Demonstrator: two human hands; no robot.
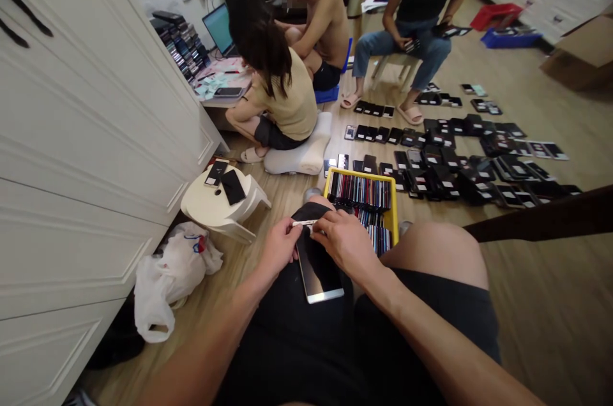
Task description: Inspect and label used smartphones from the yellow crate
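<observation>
Across my lap lies a large phone (322,269) with a dark, glossy screen and a silver lower edge. Above its far end, a slim white-edged object (305,223) shows edge-on; it looks like a second phone, but its face is hidden. My left hand (281,241) pinches the left end of this object between thumb and fingers. My right hand (343,239) is closed at its right end, fingers bent over the top of the large phone. Just past my knees stands a yellow crate (395,211) packed with upright phones.
Left of me, a white stool (196,202) holds two phones, with a white plastic bag (179,259) beside it. Rows of dark phones (431,160) cover the floor ahead. Three people sit beyond, one holding phones; a laptop (220,29) is on a low table. White cabinet doors (86,138) line the left.
</observation>
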